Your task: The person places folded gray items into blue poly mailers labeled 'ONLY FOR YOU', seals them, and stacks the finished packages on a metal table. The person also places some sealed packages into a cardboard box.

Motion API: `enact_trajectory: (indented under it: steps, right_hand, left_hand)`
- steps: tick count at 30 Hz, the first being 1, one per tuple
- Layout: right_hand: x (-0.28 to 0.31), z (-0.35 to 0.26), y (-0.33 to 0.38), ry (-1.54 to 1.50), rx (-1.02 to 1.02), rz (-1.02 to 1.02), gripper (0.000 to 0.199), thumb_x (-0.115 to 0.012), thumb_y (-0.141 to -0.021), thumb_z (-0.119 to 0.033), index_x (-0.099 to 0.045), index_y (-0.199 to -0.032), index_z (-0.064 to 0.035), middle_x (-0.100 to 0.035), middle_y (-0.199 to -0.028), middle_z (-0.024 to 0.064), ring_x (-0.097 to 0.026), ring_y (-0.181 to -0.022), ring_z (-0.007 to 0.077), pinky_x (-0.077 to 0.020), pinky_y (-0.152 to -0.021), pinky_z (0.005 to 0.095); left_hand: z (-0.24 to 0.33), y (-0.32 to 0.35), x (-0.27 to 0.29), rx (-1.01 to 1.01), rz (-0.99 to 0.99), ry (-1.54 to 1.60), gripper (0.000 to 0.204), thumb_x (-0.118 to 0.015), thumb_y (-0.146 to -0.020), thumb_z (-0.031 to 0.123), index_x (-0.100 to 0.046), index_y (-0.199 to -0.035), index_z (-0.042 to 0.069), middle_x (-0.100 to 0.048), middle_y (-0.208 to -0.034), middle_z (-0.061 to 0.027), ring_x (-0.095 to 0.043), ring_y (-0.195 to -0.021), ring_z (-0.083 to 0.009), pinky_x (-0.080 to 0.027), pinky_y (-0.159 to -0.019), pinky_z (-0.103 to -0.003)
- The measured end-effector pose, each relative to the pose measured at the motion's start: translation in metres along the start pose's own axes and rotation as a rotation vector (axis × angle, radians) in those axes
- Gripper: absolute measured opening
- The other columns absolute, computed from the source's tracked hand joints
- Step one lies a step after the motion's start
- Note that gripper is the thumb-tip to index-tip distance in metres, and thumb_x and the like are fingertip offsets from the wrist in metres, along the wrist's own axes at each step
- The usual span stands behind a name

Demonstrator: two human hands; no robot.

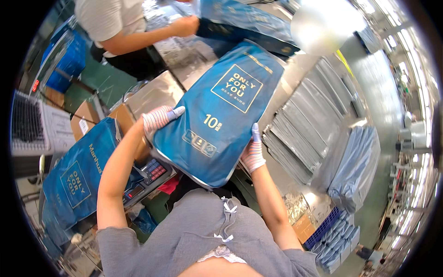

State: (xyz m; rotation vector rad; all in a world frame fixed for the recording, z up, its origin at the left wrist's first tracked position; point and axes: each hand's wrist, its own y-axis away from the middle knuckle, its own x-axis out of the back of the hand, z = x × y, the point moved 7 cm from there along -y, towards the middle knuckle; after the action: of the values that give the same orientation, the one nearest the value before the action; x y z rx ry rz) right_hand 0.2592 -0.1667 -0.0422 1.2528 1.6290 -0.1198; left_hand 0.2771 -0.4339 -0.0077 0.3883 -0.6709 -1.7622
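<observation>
A large blue plastic package (196,99) with pale gold print is held tilted in front of my body, its near end close to my waist. My left hand (160,118), in a striped glove with pale blue fingertips, grips its left edge, thumb on top. On the lower right edge, my right hand (253,154), gloved alike, has its thumb laid along the upper face. The other fingers of both hands are hidden beneath the package. A second blue package (99,159) lies to my left, beside a device with a keypad (154,171).
Across the table, a co-worker's hand (186,26) touches another blue package (247,30). Flat grey plastic bags (300,122) are stacked on the right, near folded blue-grey bundles (354,161) and a dark blue crate (323,227). Cardboard boxes (85,116) stand at the left.
</observation>
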Motion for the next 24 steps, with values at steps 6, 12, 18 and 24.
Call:
enact_trajectory:
  steps: [6,12,18,24]
  right_hand:
    - [-0.004,-0.064,0.043,0.383,0.136,0.068,0.081,-0.064,-0.076,-0.049,-0.03,-0.135,-0.005,-0.039,-0.134,0.0132,-0.044,-0.117,0.0242,-0.0366,-0.098,0.0384]
    - [-0.018,-0.122,0.072,0.436,0.091,0.003,0.063,-0.061,-0.081,-0.043,-0.041,-0.13,-0.0067,-0.049,-0.126,0.0103,-0.05,-0.111,0.0218,-0.0393,-0.096,0.0362]
    - [0.031,-0.154,0.065,0.173,0.201,-0.198,0.044,-0.051,-0.088,-0.033,-0.05,-0.123,-0.0051,-0.056,-0.119,0.0089,-0.053,-0.108,0.0233,-0.0404,-0.096,0.0371]
    - [0.05,-0.164,0.063,0.058,0.135,-0.157,0.036,-0.047,-0.091,-0.025,-0.053,-0.12,-0.0061,-0.057,-0.118,0.0086,-0.053,-0.108,0.0235,-0.0414,-0.096,0.0378]
  left_hand:
    - [-0.01,-0.005,-0.097,-0.042,-0.228,0.895,0.07,-0.059,-0.078,0.053,-0.045,-0.127,0.004,-0.053,-0.122,-0.0131,-0.054,-0.106,-0.0248,-0.043,-0.094,-0.038]
    - [0.022,-0.015,-0.147,-0.194,-0.447,1.203,0.078,-0.063,-0.076,0.051,-0.036,-0.133,0.007,-0.045,-0.131,-0.0132,-0.045,-0.118,-0.0286,-0.035,-0.101,-0.045]
    - [0.089,0.03,-0.151,-0.314,-0.299,0.945,0.067,-0.058,-0.08,0.049,-0.041,-0.13,0.008,-0.05,-0.126,-0.0108,-0.05,-0.113,-0.0251,-0.039,-0.097,-0.044]
    - [0.1,0.039,-0.166,-0.26,-0.179,0.828,0.069,-0.065,-0.073,0.047,-0.043,-0.127,0.01,-0.054,-0.12,-0.011,-0.054,-0.108,-0.0267,-0.043,-0.093,-0.047]
